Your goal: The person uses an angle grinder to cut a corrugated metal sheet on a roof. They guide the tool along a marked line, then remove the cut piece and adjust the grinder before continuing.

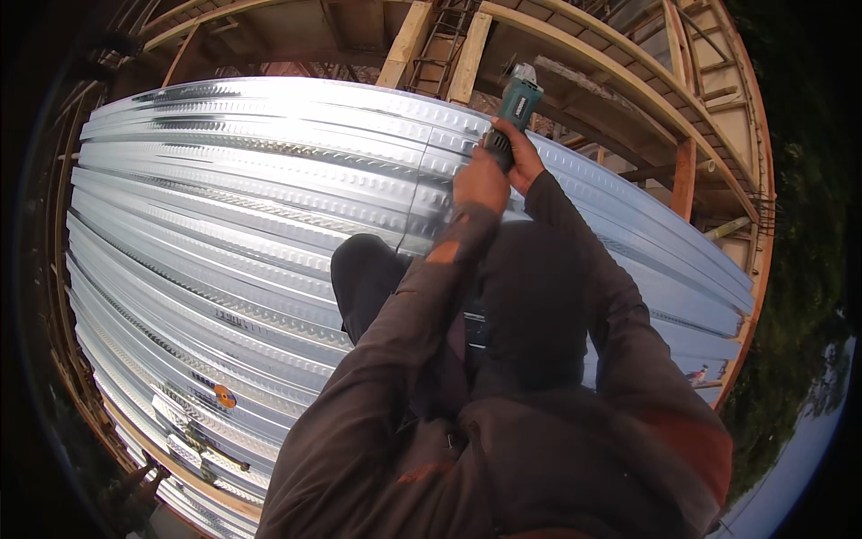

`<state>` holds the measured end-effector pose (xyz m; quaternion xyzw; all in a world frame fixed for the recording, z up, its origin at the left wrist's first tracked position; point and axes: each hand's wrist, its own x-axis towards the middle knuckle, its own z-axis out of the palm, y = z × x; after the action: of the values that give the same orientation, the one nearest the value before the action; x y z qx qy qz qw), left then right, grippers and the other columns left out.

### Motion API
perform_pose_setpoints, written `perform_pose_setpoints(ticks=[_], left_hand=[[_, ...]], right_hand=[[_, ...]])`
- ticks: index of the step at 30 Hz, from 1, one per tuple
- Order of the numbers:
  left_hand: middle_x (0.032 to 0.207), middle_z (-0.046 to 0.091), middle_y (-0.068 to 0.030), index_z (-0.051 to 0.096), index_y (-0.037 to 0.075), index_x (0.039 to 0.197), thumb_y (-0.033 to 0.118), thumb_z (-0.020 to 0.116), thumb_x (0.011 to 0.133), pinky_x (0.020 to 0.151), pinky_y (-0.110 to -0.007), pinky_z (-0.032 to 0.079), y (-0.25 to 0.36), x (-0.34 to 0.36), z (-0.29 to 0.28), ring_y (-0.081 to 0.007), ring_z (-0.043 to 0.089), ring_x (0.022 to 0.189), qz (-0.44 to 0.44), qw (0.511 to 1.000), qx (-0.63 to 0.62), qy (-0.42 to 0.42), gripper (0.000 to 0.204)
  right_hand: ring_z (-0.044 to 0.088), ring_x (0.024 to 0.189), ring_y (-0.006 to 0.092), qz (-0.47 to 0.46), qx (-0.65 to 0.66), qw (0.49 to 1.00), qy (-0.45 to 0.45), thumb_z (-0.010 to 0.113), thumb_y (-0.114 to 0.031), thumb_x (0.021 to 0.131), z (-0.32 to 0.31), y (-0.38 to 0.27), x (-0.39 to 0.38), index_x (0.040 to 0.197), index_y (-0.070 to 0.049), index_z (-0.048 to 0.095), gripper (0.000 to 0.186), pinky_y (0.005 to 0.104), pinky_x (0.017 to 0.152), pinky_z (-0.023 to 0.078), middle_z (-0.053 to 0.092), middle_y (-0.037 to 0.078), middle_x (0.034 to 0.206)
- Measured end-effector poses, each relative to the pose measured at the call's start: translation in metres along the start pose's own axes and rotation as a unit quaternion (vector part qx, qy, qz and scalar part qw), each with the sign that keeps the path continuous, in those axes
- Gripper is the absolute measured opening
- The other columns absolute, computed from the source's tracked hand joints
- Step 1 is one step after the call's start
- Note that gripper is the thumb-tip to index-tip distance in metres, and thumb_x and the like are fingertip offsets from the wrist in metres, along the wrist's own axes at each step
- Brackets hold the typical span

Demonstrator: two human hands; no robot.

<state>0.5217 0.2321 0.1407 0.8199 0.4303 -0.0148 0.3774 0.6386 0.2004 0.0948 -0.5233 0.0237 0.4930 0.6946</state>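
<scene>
I hold a teal and black angle grinder (520, 103) with a silver head, its head end pointing away from me past the far edge of the metal decking (269, 180). My right hand (524, 160) is wrapped round the grinder's body, thumb along its left side. Closed at the rear end of the tool is my left hand (482, 182), its fingertips partly hidden. Whether a disc is fitted cannot be made out. My bent knees rise from the ribbed, shiny sheets beneath the hands.
Timber formwork (628, 63) and a steel rebar cage (442, 49) lie beyond the decking's far edge. An orange disc (224, 395) rests on the sheets at lower left, near some pale scraps (171, 411). A thin dark line (415, 193) crosses the ribs left of my hands.
</scene>
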Motion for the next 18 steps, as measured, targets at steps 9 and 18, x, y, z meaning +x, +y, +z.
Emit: perform_pose_setpoints(ticks=[9,18], left_hand=[[0.091,0.072,-0.0223,0.053,-0.004,0.107,0.039,0.071,0.085,0.076,-0.045,0.058,-0.07,0.06,0.033,-0.0379,0.073,0.088,-0.105,0.993,0.055,-0.012,0.052],[0.092,0.072,-0.022,0.054,-0.002,0.106,0.038,0.072,0.083,0.078,-0.048,0.057,-0.078,0.086,0.037,-0.0391,0.072,0.089,-0.129,0.991,0.039,0.011,0.049]], right_hand=[[0.064,0.066,0.0194,0.133,0.034,0.99,0.035,0.076,-0.027,0.084,-0.007,0.094,0.094,0.097,-0.005,0.059,0.031,0.0346,0.06,0.054,0.063,0.008,0.078],[0.063,0.063,0.0188,0.139,0.022,0.989,0.036,0.077,-0.034,0.086,0.005,0.097,0.124,0.097,-0.006,0.059,0.035,0.0347,0.057,0.053,0.061,0.005,0.075]])
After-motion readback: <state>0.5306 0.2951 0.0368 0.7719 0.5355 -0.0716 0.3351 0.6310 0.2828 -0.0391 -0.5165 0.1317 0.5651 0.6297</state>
